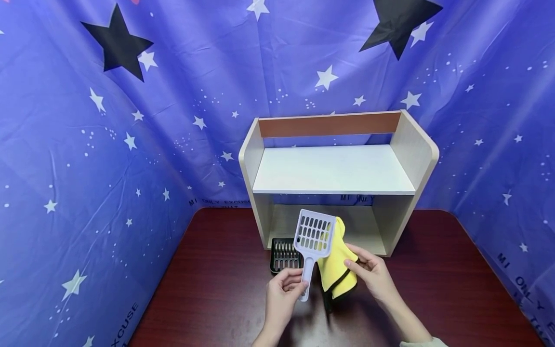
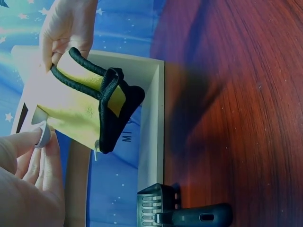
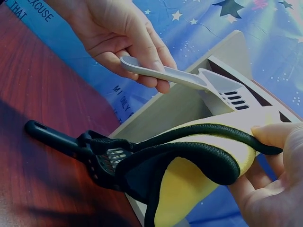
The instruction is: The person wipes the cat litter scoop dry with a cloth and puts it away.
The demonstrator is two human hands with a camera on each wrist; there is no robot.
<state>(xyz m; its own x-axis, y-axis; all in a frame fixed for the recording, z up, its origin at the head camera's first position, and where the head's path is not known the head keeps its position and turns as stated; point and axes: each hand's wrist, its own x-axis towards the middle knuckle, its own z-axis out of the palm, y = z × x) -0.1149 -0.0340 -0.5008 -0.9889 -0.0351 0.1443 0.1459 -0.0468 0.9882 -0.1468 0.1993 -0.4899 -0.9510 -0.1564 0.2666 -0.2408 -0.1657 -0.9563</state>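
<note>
My left hand [image 1: 282,299] pinches the handle of a light grey slotted litter scoop [image 1: 313,236], its head raised in front of the shelf. My right hand [image 1: 375,274] grips a folded yellow cloth [image 1: 336,267] with black edging, between thumb and fingers. In the head view the cloth lies against the right side of the scoop's head and partly behind it. A black slotted litter scoop [image 1: 285,255] lies on the table just behind the left hand; the right wrist view shows its black handle [image 3: 52,137].
A two-tier pale wooden shelf [image 1: 334,168] with a brown back rail stands at the back of the dark red wooden table [image 1: 208,289]. Blue curtains [image 1: 173,96] with stars hang on the back and both sides.
</note>
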